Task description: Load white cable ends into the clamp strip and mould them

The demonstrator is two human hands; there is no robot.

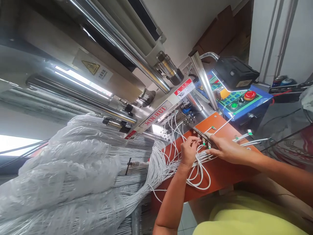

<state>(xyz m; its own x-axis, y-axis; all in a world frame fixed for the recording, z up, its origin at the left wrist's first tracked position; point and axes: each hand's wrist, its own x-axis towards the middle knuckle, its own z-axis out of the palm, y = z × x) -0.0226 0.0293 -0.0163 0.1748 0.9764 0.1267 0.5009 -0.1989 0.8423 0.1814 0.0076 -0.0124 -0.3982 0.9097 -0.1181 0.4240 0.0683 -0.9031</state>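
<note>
Over the orange board (220, 169), my left hand (190, 150) has its fingertips pinched near a small green-and-white connector (203, 143); whatever lies between them is too small to name. My right hand (220, 147) rests on a narrow metal bar fixture (200, 132), with its thumb and fingers around the near end. White cables (158, 166) run from the left across the board and loop below my left hand (190, 150).
A machine with a MIN-HUI plate (156, 114) rises at the upper left. Plastic-wrapped cable bundles (61, 176) fill the lower left. A blue control box (261, 101) with a red button (249, 95) and a black lamp (236, 71) stand at the right.
</note>
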